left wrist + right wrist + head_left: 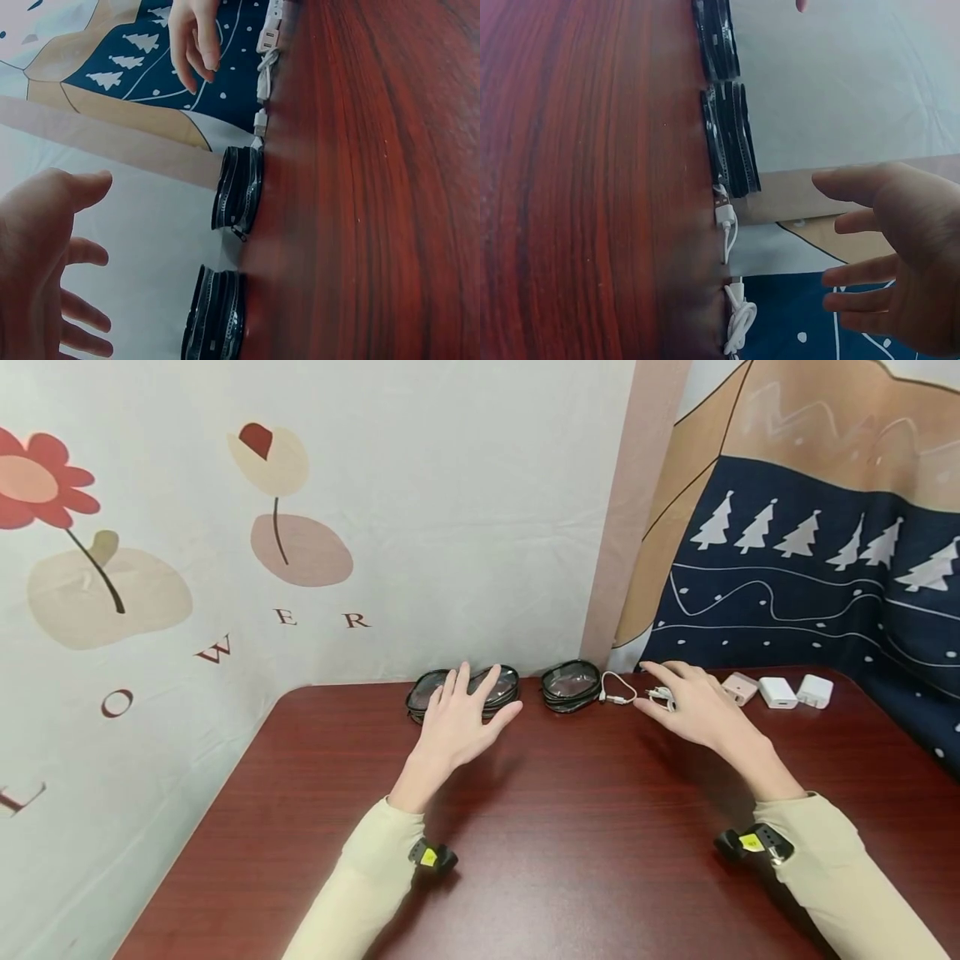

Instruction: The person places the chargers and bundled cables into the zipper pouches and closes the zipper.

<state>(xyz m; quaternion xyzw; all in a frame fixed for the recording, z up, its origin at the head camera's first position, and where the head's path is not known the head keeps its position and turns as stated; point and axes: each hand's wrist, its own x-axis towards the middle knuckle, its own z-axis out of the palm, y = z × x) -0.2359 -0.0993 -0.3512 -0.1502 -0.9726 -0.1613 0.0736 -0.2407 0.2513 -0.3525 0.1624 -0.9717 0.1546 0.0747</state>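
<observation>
My left hand (461,718) is held above the table with its fingers spread and nothing in it. Behind it, partly covered, are two black-rimmed zip pouches with clear tops, one on the left (422,696) and one on the right (504,687). A third such pouch (572,687) sits between the hands; its black zipped side shows in the left wrist view. My right hand (697,708) hovers, fingers apart and holding nothing, near a bundled white cable (740,326) that it partly hides in the head view. A short white USB cable (618,697) lies beside the third pouch.
To the right of my right hand stand a pinkish charger (741,688), a white charger (777,693) and another white charger (815,691). All these things line the back edge of the dark red wooden table (585,843). A printed cloth (465,510) hangs right behind it.
</observation>
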